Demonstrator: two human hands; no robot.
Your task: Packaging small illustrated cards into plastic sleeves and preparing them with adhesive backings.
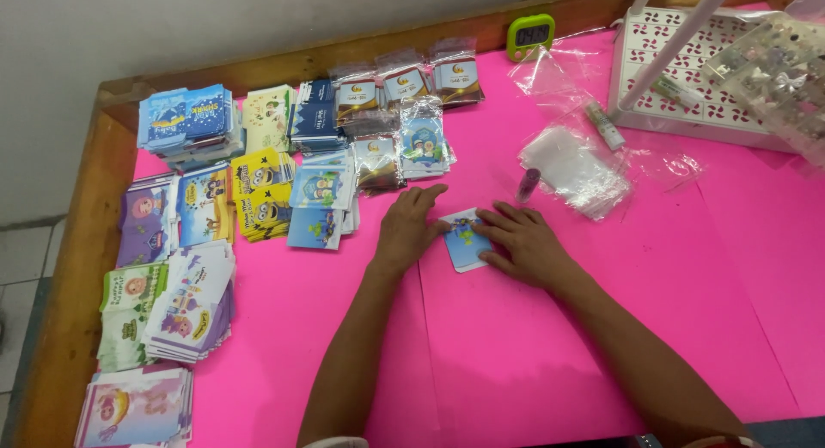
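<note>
Card (465,242): looked light, thin, bendy; best pinched by its edges.
Left hand (407,227): flat, fingers spread, touching card's left edge.
Right hand (522,243): flat, pressing card's right side.

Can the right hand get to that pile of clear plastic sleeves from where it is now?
Probably yes. The right hand rests on the small blue card, and only bare pink table lies between it and the clear plastic sleeves.

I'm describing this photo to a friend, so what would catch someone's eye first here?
The bright pink table cover dominates. At its centre, the left hand and right hand press a small light-blue card flat. Stacks of colourful cartoon cards crowd the left side, and a green timer stands at the far edge.
</note>
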